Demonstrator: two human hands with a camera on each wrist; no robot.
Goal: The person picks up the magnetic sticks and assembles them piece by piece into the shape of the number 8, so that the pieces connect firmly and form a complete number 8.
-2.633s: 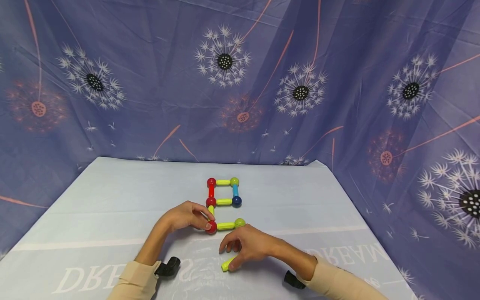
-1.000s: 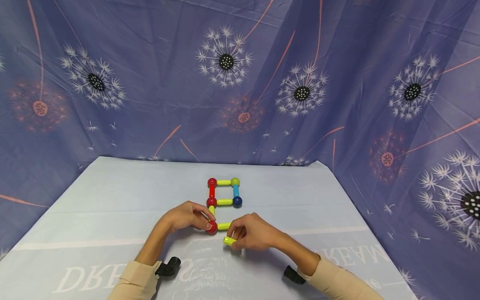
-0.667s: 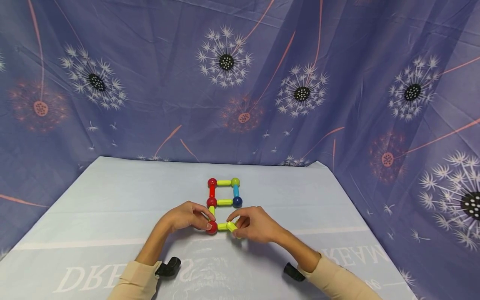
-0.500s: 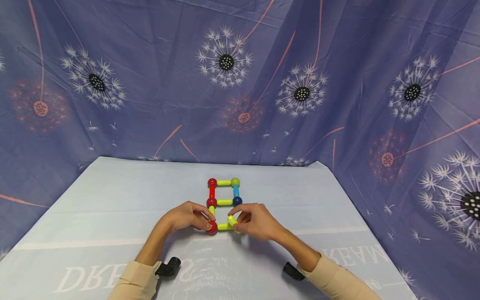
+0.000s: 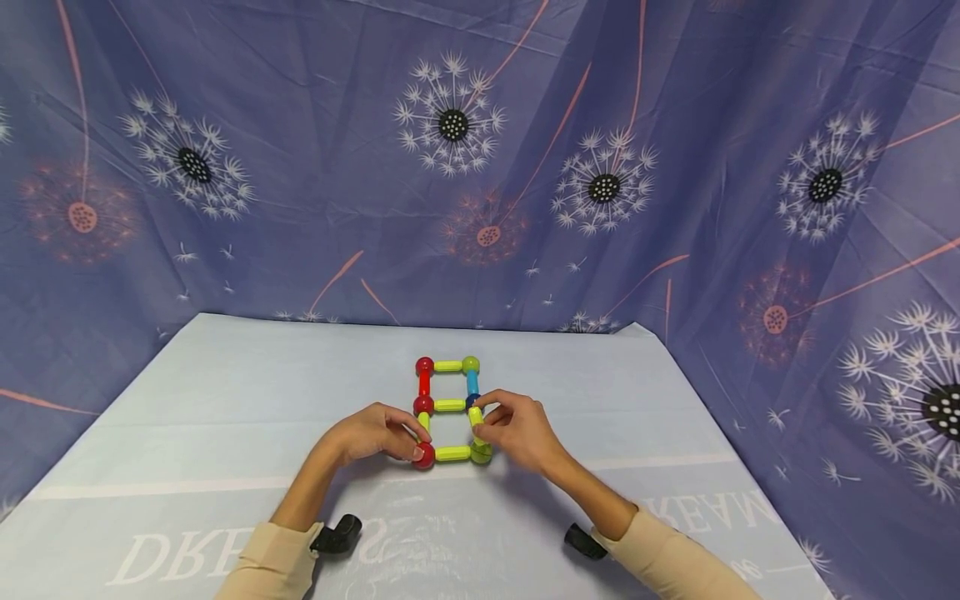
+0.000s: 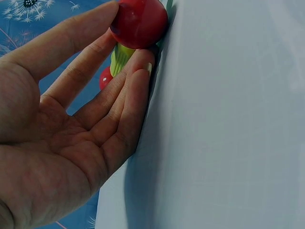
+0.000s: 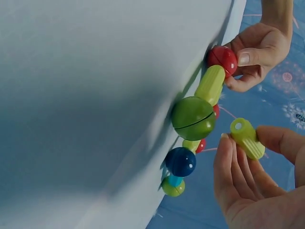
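Magnetic rods and balls form a two-square ladder on the table. My left hand point(image 5: 375, 435) pinches the near-left red ball point(image 5: 425, 456) between thumb and fingers; the left wrist view shows the thumb against this red ball point(image 6: 139, 23). Between thumb and fingertips, my right hand point(image 5: 521, 429) holds a yellow-green magnetic rod point(image 5: 476, 423). From the head it overlaps the span between the dark blue ball point(image 5: 472, 402) and the near-right green ball point(image 5: 481, 454). In the right wrist view the held rod point(image 7: 249, 140) is raised off the table, apart from the green ball point(image 7: 193, 118).
The far square has a red rod point(image 5: 424, 383), a light blue rod point(image 5: 472, 382) and yellow-green rods, with a red ball point(image 5: 425, 365) and a green ball point(image 5: 470, 364) at its far corners. A pale cloth covers the table point(image 5: 262, 375); a patterned purple curtain point(image 5: 337, 167) hangs behind.
My right hand has carried the rod forward from the near side of the table and turned it lengthwise, bringing it over the right-hand gap. My left hand stays at the red ball.
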